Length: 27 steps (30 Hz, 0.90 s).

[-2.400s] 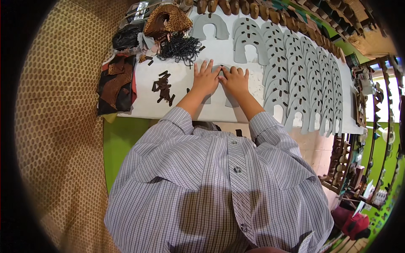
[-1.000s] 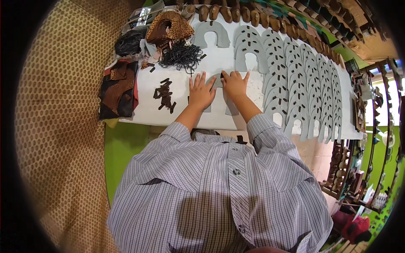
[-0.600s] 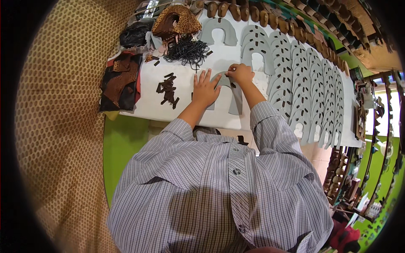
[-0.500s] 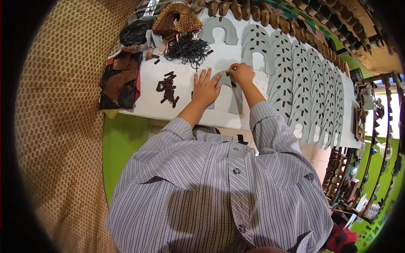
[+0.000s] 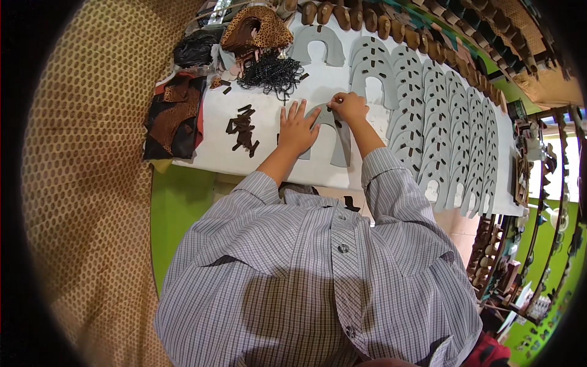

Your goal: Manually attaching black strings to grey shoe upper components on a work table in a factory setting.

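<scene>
A grey horseshoe-shaped piece [image 5: 341,147] lies flat on the white table in front of me, its two legs toward me. My left hand [image 5: 297,131] rests palm down on its left side, fingers spread and holding nothing. At the top of the curve, my right hand [image 5: 351,107] is closed in a pinch on a small dark brown strip [image 5: 329,109], mostly covered by the fingertips. Another dark strip [image 5: 338,123] sits on the right side of the piece. Left of my hands is a loose pile of dark brown strips [image 5: 243,129].
Overlapping rows of grey horseshoe pieces [image 5: 435,122] with dark strips cover the table's right side. Another grey piece [image 5: 330,41] lies farther back. Black cords [image 5: 269,73], leopard-patterned pieces [image 5: 260,27] and brown scraps [image 5: 182,116] lie at left. Wooden shoe lasts [image 5: 384,25] line the back.
My right fingertips have shifted very slightly at the top of the grey piece. The left hand stays spread in nearly the same place.
</scene>
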### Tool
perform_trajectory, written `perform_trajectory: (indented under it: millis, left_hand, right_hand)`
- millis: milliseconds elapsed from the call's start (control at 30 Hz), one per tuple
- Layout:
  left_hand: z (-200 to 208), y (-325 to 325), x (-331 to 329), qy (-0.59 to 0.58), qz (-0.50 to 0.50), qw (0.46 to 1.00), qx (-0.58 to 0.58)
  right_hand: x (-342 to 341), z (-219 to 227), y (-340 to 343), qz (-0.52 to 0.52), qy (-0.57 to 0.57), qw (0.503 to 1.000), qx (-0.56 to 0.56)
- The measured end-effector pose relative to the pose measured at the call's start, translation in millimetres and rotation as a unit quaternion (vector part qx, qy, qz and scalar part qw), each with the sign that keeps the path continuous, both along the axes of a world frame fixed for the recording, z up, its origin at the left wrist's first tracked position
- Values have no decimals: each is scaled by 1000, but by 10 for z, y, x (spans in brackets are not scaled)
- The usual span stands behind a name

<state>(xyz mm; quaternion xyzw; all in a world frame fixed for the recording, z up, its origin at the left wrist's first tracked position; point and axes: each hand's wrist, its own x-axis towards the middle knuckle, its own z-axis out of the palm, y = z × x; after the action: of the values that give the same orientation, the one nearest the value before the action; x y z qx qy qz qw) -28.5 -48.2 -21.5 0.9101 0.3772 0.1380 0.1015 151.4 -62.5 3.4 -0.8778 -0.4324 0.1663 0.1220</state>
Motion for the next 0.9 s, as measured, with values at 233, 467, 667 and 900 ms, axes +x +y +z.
perform_trajectory:
  millis: [233,467,667,900]
  left_hand:
    - [37,-11,21,11,-1,1000,-6]
    - [66,-11,-15,30,3,999,-16]
    - [-11,-4,24,55,-3,998,-7]
    - [37,-76,-72,108,-15,993,-48]
  right_hand:
    - [-22,-28,-163,-8,-8,999,47]
    - [-358,-42,-1006,135,-70,976,153]
    - [-662,-187,-1426,190,-139,965,118]
    - [-659,-159,-1430,188,-107,971,100]
